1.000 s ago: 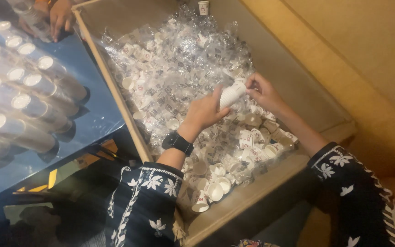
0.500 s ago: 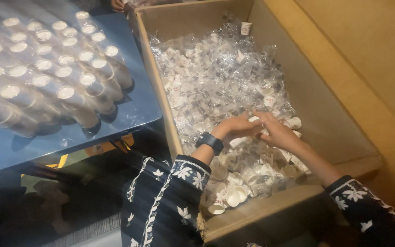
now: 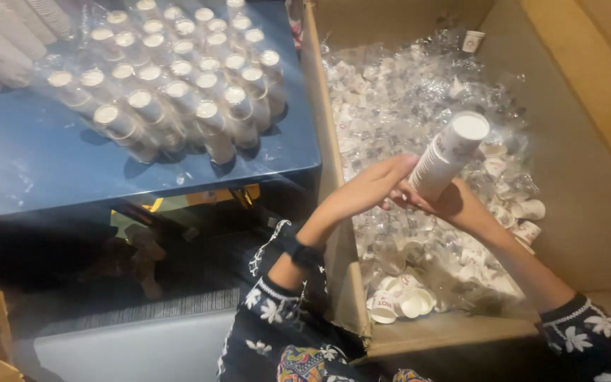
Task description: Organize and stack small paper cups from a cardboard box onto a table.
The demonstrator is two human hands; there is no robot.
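Both hands [image 3: 419, 191] gripping cup stack [image 3: 449, 155] base, above box [image 3: 574, 170].

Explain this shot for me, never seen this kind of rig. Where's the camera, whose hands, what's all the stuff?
There is no machine here. A person wears one camera on the head, looking down at their own two bare hands, so the single picture is that person's view.

The left hand and right hand together hold a stack of white paper cups, nested into a tube and tilted up over a large cardboard box. The arms wear dark sleeves with white flowers, and a dark watch sits on the left wrist.

The box holds a heap of loose small white cups mixed with crumpled clear plastic wrap.

To the left stands a blue table carrying many more cup stacks, set in rows.
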